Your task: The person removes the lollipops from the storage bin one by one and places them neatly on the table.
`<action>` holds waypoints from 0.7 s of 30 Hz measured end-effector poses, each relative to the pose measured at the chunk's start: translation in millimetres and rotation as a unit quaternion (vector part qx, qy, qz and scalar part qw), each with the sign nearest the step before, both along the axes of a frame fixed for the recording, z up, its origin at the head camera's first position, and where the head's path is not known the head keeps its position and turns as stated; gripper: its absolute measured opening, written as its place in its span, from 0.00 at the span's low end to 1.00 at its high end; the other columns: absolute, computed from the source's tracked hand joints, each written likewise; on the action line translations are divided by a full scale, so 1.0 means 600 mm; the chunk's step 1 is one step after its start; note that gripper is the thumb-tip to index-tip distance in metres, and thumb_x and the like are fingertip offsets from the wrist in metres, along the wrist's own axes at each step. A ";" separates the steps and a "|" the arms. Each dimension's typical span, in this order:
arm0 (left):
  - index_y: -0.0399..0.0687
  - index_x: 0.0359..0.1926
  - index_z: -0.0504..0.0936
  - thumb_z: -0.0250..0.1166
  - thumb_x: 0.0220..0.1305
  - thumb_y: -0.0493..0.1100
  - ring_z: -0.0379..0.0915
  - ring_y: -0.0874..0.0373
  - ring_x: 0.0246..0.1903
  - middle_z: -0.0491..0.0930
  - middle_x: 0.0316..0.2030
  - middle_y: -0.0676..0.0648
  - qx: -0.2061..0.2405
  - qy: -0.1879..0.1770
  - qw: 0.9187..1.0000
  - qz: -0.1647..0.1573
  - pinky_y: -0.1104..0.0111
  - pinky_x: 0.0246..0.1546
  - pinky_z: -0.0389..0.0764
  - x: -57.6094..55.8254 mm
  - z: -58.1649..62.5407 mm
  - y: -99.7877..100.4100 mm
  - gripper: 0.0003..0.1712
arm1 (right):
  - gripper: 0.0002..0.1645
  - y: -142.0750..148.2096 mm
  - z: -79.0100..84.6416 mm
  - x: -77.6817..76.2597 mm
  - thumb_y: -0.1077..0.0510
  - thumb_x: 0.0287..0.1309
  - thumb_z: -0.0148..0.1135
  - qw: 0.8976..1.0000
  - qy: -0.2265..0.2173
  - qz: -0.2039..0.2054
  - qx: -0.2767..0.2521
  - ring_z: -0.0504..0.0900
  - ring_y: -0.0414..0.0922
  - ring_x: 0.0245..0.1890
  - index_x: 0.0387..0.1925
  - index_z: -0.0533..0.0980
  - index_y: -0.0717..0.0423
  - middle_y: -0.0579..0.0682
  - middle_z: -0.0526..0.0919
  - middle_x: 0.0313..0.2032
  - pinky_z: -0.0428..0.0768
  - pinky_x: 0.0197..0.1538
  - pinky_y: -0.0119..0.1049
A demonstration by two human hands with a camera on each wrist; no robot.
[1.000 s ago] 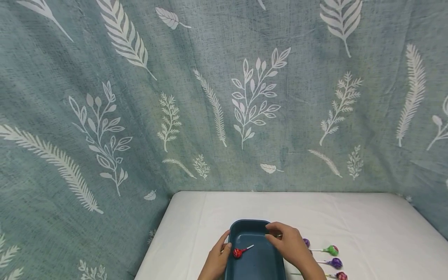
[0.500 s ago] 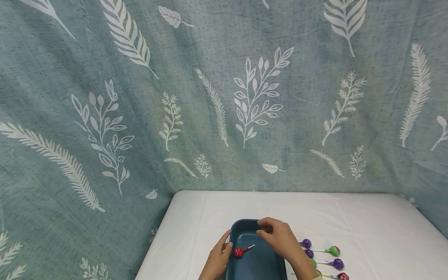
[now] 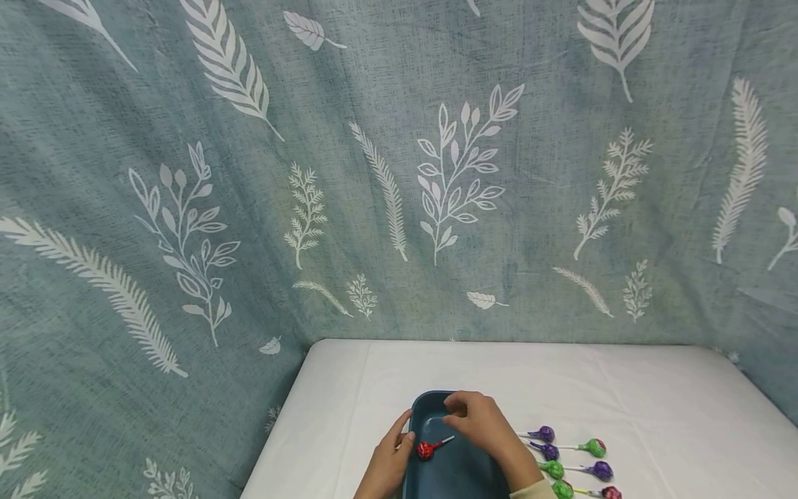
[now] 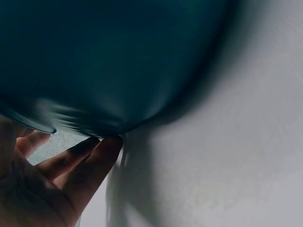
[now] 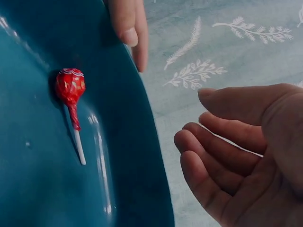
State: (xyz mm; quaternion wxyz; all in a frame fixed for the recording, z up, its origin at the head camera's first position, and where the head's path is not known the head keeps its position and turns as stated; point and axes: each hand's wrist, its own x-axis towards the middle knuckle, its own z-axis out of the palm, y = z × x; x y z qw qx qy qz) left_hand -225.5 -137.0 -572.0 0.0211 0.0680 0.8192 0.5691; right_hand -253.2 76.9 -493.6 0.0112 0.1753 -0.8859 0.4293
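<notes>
A deep dark-blue tray stands on the white-covered table, and one red-wrapped lollipop with a white stick lies inside it. My left hand holds the tray's left side. Its thumb laps over the rim, while the other fingers lie against the outer wall. Above the far part of the tray hovers my right hand, its fingers loosely bent and the thumb apart, with nothing between them. In the right wrist view that hand appears beside the tray's rim, palm showing.
Right of the tray, several lollipops lie in two columns on the white tablecloth, among them purple ones, green ones and a dark red one. A green-grey curtain with white leaf prints hangs behind.
My right hand has moved left over the tray, uncovering more of the lollipops on the right. The left hand, the tray and the red lollipop keep their places.
</notes>
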 end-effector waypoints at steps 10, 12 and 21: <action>0.46 0.75 0.66 0.54 0.78 0.45 0.81 0.45 0.48 0.85 0.50 0.39 -0.003 -0.006 1.000 -0.002 0.47 0.46 0.81 0.000 0.002 -0.003 0.28 | 0.16 -0.021 -0.010 -0.010 0.64 0.54 0.74 0.999 0.004 0.033 0.015 0.86 0.50 0.36 0.44 0.83 0.67 0.55 0.87 0.38 0.84 0.39 0.47; 0.46 0.75 0.66 0.54 0.78 0.45 0.81 0.44 0.49 0.84 0.50 0.38 -0.001 -0.005 1.000 -0.002 0.47 0.47 0.80 -0.001 0.002 -0.003 0.28 | 0.16 -0.027 -0.008 -0.012 0.65 0.54 0.73 0.999 -0.003 0.043 0.016 0.86 0.50 0.36 0.44 0.83 0.68 0.56 0.87 0.38 0.84 0.39 0.47; 0.46 0.75 0.65 0.53 0.79 0.46 0.81 0.44 0.49 0.84 0.51 0.38 0.009 -0.021 1.000 -0.009 0.47 0.47 0.81 -0.001 0.000 -0.004 0.28 | 0.15 -0.061 -0.021 -0.018 0.69 0.46 0.73 0.993 -0.028 0.094 0.064 0.84 0.50 0.34 0.39 0.84 0.67 0.54 0.86 0.33 0.83 0.39 0.51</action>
